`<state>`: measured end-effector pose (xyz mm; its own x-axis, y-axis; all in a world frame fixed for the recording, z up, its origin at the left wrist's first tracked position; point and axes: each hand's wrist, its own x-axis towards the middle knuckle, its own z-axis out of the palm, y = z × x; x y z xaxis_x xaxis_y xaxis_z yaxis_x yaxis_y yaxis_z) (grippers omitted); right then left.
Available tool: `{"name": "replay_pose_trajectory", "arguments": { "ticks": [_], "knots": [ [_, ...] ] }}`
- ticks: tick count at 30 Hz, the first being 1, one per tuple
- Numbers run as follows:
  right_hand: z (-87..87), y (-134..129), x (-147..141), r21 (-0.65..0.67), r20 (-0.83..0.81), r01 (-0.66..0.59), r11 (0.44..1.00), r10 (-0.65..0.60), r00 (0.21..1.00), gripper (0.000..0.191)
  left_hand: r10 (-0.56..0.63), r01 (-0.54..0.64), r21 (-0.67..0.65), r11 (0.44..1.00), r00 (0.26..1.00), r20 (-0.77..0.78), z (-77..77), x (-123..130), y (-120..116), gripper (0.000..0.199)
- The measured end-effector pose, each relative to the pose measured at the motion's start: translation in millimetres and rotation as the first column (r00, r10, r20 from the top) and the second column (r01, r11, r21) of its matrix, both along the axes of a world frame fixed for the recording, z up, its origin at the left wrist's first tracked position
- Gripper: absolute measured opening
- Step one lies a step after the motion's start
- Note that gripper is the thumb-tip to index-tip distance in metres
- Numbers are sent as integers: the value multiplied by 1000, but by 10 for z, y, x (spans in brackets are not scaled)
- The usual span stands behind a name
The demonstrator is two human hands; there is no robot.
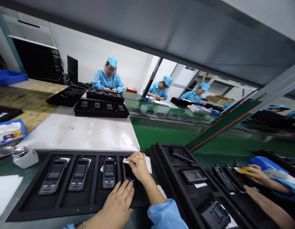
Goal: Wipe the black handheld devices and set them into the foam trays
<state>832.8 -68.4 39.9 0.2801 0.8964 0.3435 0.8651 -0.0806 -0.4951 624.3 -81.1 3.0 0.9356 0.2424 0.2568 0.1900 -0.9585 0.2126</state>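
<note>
My right hand (137,167) pinches a small white wipe (125,161) against the upper part of a black handheld radio (128,174), which lies in the rightmost compartment of a black foam tray (92,190). At the lower end of that radio, my left hand (120,202) rests with its fingers stretched out, the fingertips touching its edge. Part of the radio is hidden beneath both hands. Three more handsets lie face up in the other compartments: one on the left (53,176), one in the middle (78,175) and one nearest my hands (109,173).
A white pump bottle (25,157) stands left of the tray. Further trays (161,171) with handsets are on the right, where a co-worker's hands (259,175) hold something yellow. Beyond a white board (82,130) are more trays (101,109) and a seated person (109,78). A shelf hangs overhead.
</note>
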Motion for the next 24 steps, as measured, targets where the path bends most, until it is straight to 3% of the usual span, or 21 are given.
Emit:
{"name": "replay_pose_trajectory", "arguments": {
  "ticks": [3, 8, 10, 15, 17, 22, 24],
  "knots": [
    [-19, 25, -101, -57, 16, -27, 998, 28, 999, 26, -12, 9, -45, 999, 998, -62, -16, 114, 21, 62],
    [-35, -407, -182, -152, -3, -124, 980, 125, 992, 30, -39, 36, -40, 999, 996, -77, -71, 99, 61, 63],
    [-19, -461, -178, -180, -13, -151, 972, 151, 988, 31, -55, 53, -21, 998, 995, -80, -88, 93, 53, 61],
    [65, -54, -41, -148, 19, -106, 983, 110, 994, 30, -30, 30, 0, 1000, 995, -100, -149, 107, 38, 61],
    [76, -13, -3, -138, 14, -100, 985, 102, 995, 29, -47, 45, -12, 999, 991, -123, -187, 119, 57, 64],
    [-47, -470, -80, -160, -45, -121, 980, 115, 992, 29, -85, 73, -82, 994, 984, -157, -276, 157, 88, 68],
    [-74, -527, -71, -173, -76, -116, 978, 105, 992, 30, -83, 67, -110, 992, 985, -148, -289, 164, 75, 69]
  ]
}}
